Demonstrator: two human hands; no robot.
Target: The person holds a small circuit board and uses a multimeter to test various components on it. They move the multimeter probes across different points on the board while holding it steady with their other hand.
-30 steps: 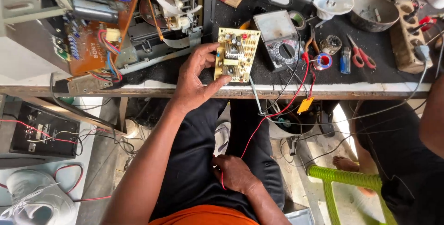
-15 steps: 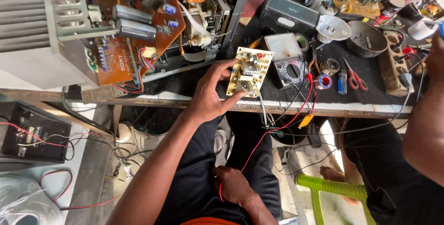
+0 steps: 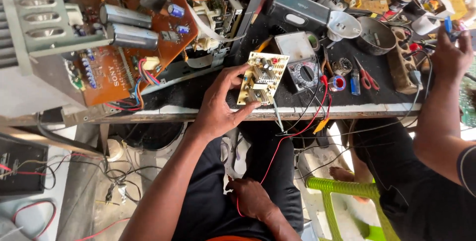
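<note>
Up over the bench edge (image 3: 208, 114), a small cream board (image 3: 262, 79) is pinched by the left hand (image 3: 218, 107), thumb under it and fingers along its left side. Just right of it lies a multimeter (image 3: 305, 74) with red leads (image 3: 297, 132) hanging down. Lower, the right hand (image 3: 250, 199) rests on the lap, closed on a red lead. Another person's hand (image 3: 448, 55) works at far right.
</note>
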